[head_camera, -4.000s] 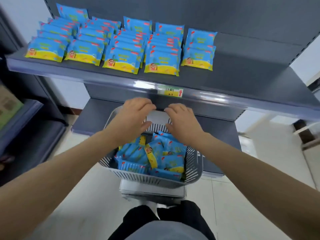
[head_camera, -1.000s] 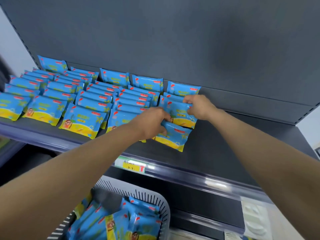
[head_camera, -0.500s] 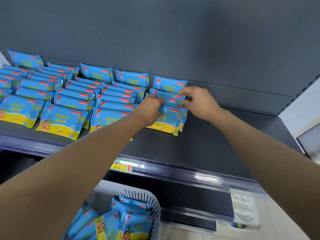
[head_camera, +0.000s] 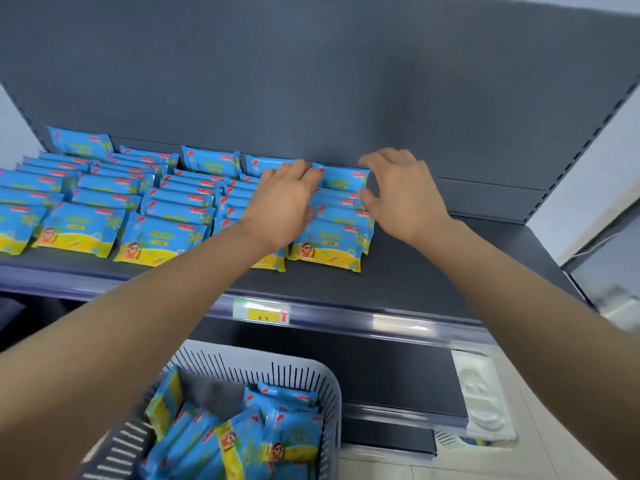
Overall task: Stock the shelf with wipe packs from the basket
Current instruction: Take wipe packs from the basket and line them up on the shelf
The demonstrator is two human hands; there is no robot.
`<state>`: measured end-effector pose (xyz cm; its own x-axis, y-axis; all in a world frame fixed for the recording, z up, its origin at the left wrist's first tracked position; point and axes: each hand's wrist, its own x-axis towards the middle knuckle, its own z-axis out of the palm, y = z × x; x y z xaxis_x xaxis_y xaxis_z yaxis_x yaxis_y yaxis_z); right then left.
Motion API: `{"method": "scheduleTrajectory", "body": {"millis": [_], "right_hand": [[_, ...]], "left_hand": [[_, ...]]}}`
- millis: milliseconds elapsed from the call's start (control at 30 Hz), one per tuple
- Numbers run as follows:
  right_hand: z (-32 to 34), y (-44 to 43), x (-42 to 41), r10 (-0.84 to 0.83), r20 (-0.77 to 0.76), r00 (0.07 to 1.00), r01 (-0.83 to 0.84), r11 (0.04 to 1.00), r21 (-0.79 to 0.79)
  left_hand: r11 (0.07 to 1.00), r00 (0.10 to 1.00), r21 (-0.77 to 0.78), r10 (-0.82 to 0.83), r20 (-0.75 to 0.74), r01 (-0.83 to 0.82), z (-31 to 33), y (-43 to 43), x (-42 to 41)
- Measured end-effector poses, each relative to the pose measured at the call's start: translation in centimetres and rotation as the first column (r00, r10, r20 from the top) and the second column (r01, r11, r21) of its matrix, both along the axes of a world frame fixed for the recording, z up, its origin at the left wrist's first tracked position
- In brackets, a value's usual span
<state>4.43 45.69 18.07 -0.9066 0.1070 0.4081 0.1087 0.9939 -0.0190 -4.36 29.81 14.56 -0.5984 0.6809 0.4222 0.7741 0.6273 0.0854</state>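
Observation:
Blue and yellow wipe packs lie in overlapping rows on the dark grey shelf. The rightmost row runs from the back panel toward the front. My left hand lies flat on the left side of that row, palm down, gripping nothing. My right hand hovers just right of the row with fingers spread, thumb near the packs' right edge. More wipe packs fill the grey slotted basket below the shelf.
Bare shelf surface stretches to the right of the last row, up to the perforated upright. A yellow price tag sits on the shelf's front rail. A lower shelf lies behind the basket. A white object sits at lower right.
Both hands carried packs from the basket up to the rightmost row and set them down. My right hand has let go and opened to the right; my left hand has flattened onto the row.

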Motion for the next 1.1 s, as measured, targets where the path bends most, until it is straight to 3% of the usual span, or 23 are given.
{"method": "scheduleTrajectory", "body": {"millis": [267,533,667,767,867,1000,1100], "right_hand": [[5.1,-7.0,4.1,0.030,-0.157,0.987,-0.020,0.998,0.067],[8.1,-13.4,9.2,0.071,-0.358,0.931,-0.046,0.996,0.077],[7.4,-15.9,10.8,0.081,-0.381,0.921,-0.056,0.995,0.078],[4.5,-17.4,11.2,0.096,-0.311,0.946,-0.082,0.995,0.056],[-0.3,-18.7,11.1,0.102,-0.135,0.986,-0.100,0.995,0.023],[-8.3,-19.6,10.4,0.098,0.153,0.983,-0.099,0.995,-0.003],[-14.6,-19.7,10.1,0.078,0.368,0.927,-0.074,0.997,-0.025]], "left_hand": [[0.976,0.959,0.202,-0.015,-0.283,0.075,7.1,-6.9,5.4],[0.954,0.916,0.247,-0.061,-0.396,0.170,9.5,-13.3,10.4],[0.951,0.915,0.248,-0.072,-0.398,0.182,8.5,-15.9,11.8],[0.954,0.931,0.230,-0.104,-0.349,0.192,5.9,-17.4,12.6],[0.965,0.960,0.182,-0.143,-0.242,0.190,1.9,-18.6,13.0],[0.985,0.988,0.077,-0.156,-0.002,0.156,-4.5,-19.8,12.5],[0.991,0.972,-0.032,-0.123,0.200,0.131,-9.7,-20.6,12.1]]}}
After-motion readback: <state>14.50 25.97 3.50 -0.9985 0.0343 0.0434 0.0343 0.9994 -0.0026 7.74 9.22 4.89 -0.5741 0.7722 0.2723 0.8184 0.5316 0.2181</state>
